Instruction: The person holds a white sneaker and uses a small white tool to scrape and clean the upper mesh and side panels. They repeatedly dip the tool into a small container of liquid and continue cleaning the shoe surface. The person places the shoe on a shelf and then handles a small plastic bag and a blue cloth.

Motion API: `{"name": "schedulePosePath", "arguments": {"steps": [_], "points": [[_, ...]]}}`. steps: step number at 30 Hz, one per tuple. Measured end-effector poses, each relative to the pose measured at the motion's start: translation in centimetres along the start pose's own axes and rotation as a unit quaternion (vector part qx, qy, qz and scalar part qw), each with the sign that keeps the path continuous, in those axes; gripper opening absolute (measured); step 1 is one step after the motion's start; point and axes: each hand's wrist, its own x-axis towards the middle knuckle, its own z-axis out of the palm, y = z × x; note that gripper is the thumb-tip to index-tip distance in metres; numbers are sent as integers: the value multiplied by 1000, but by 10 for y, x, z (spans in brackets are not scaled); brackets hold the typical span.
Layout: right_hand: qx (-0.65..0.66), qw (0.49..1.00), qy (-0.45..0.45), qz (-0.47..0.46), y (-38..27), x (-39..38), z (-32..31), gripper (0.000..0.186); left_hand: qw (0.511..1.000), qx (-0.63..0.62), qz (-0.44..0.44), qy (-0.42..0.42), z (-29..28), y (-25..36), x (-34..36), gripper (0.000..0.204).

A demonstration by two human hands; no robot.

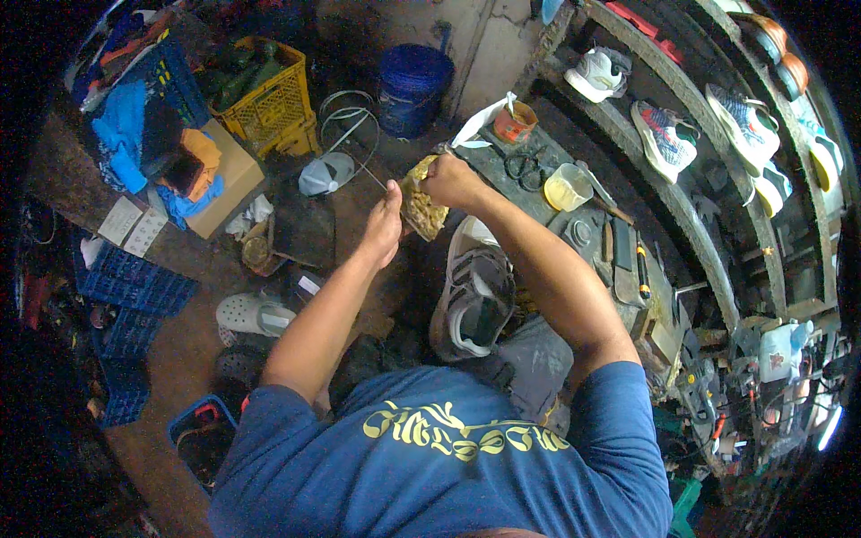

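Your right hand (453, 184) grips the top of the yellow piece (425, 215), which hangs in front of you, above and just beyond the toe of the grey shoe (465, 291). Your left hand (384, 226) is just beside the piece, thumb raised; you cannot tell from here whether it grasps anything or touches the piece. The shoe sits close in front of your body, its opening toward you. To your right, the table (489, 161) carries an orange tub (515, 124), a clear cup (568, 188) and a yellow-and-black tool (643, 272). Beyond your left hand, a grey cap (326, 173) lies near the blue bucket (414, 90).
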Motion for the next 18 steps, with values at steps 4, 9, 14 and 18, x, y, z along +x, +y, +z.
{"name": "schedulePosePath", "arguments": {"steps": [4, 9, 14, 18], "points": [[-5, 999, -17, -40, -14, -22, 4, 30, 998, 9, -19, 56, 8, 10, -12, 72], [93, 988, -126, -7, -26, -64, -22, 29, 995, -101, -20, 1, -9, 9, 0, 69], [360, 928, -91, -23, -5, -137, -78, 24, 994, -71, -30, 77, -59, 4, 28, 76], [499, 853, 143, 63, 55, -208, -80, 14, 943, 112, 196, 246, -79, 9, 28, 41]]}}
